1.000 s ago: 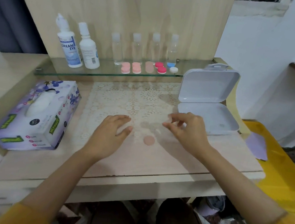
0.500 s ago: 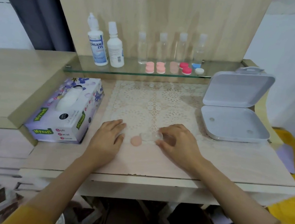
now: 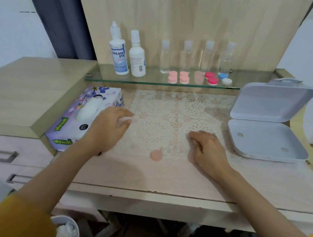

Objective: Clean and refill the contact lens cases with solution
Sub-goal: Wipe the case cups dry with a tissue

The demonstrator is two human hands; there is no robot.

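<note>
The surface [image 3: 261, 181] is cut off at the right; on it a white box [image 3: 266, 142] is seen open at the right, a tissue box [image 3: 72, 128] at the left, partly hidden by the left hand [image 3: 109, 128], which is blurred, fingers spread, nothing held; the right hand [image 3: 208, 151] is laid palm down on the lace mat [image 3: 172, 110], fingers loosely bent, empty; between the hands, touched by neither, the clear lens case [image 3: 173, 152] is hardly made out; its long axis runs left to right, a pink cap [image 3: 156, 155] at its left end.
</note>
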